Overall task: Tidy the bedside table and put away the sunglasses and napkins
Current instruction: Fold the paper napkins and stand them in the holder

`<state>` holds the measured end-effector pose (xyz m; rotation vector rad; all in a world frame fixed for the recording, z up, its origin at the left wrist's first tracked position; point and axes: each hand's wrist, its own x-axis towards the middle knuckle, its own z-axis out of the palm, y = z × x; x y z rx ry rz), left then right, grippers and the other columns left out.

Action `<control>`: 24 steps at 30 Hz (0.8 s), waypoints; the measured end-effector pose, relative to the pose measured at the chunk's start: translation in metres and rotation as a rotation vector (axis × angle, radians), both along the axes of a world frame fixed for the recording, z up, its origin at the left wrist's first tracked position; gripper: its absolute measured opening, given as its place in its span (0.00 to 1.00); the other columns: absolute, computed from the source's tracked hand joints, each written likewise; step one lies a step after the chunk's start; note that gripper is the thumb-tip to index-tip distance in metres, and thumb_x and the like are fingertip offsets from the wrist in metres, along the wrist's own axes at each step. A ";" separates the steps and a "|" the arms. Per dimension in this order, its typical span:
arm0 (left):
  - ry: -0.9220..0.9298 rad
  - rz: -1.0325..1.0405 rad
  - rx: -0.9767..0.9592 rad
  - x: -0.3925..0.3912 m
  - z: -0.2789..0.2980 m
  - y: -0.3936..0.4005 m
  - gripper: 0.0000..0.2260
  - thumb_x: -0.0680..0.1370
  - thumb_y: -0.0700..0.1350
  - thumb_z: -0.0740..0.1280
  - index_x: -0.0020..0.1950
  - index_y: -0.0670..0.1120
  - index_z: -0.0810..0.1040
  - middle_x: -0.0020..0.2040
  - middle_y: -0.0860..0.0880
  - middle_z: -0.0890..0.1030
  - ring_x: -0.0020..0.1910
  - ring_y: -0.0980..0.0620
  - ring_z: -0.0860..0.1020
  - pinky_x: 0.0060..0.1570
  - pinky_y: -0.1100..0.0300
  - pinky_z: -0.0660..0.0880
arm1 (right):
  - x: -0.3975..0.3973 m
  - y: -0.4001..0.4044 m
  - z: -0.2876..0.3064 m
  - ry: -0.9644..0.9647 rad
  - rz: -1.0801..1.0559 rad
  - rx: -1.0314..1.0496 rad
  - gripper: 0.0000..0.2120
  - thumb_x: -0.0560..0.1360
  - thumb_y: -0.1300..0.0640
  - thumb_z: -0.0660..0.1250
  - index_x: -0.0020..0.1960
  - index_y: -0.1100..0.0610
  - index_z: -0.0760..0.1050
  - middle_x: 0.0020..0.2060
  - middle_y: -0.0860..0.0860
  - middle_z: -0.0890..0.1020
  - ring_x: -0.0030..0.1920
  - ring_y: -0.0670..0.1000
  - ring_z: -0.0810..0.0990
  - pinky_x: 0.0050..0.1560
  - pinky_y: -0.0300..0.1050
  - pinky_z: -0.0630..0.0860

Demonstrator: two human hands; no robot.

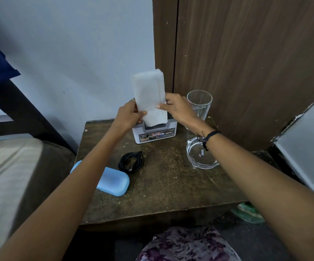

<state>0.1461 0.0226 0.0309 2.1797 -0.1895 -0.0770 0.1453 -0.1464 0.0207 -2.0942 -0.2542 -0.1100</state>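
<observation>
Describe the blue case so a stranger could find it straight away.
Start at the dark wooden bedside table by the bed. Look to its front-left edge, below the coiled black cable. The blue case lies flat there, partly under the left forearm: a pale blue rounded oblong, the only coloured, opaque item among clear glassware.

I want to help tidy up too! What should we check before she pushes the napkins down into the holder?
1. Both hands, left hand and right hand, hold the napkins: ok.
2. Napkins upright over the holder: ok.
3. Bottom edge inside the slot: ok, just started.
4. Stack neat, no loose sheets: cannot tell.
5. Glass close beside the right hand: not ok, mind it.
</observation>
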 end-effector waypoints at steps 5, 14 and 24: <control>-0.086 -0.063 0.126 -0.008 -0.001 -0.003 0.15 0.79 0.38 0.59 0.67 0.40 0.66 0.51 0.40 0.76 0.45 0.43 0.76 0.48 0.54 0.75 | 0.002 -0.003 0.001 0.029 -0.041 -0.151 0.15 0.73 0.61 0.70 0.59 0.63 0.76 0.54 0.57 0.82 0.54 0.53 0.79 0.57 0.50 0.75; -0.119 -0.039 0.205 -0.011 -0.003 -0.010 0.18 0.79 0.37 0.59 0.68 0.40 0.61 0.54 0.36 0.76 0.51 0.38 0.75 0.45 0.51 0.70 | -0.007 0.003 -0.013 0.001 -0.103 -0.090 0.19 0.75 0.56 0.67 0.64 0.56 0.71 0.58 0.52 0.81 0.57 0.53 0.80 0.59 0.52 0.75; -0.027 -0.054 0.241 -0.005 0.002 -0.008 0.08 0.73 0.32 0.60 0.50 0.41 0.69 0.45 0.41 0.73 0.44 0.45 0.71 0.36 0.57 0.66 | 0.001 0.002 -0.005 0.027 -0.087 -0.273 0.19 0.71 0.59 0.71 0.61 0.61 0.74 0.56 0.57 0.81 0.58 0.57 0.78 0.57 0.56 0.76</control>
